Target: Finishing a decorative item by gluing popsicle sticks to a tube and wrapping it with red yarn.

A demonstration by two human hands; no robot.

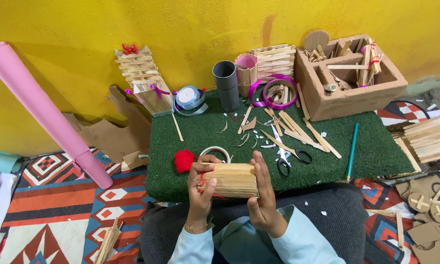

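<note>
Both hands hold a bundle of flat wooden sticks [232, 179] just above my lap, at the near edge of the green mat [200, 132]. My left hand [200, 190] grips the bundle's left end, with red yarn [201, 180] running under its fingers. Pressed flat against the right end is my right hand [263, 195]. The red yarn ball [183, 160] lies on the mat right beside my left hand. A white tape ring [215, 151] sits just behind the bundle.
Scissors [287, 155], loose sticks [303, 129], a green pencil [352, 149], a grey tube [226, 85], ribbon rolls [189, 99] and purple rings [273, 90] lie on the mat. A brown box [352, 93] stands back right, a pink paper roll [44, 110] left.
</note>
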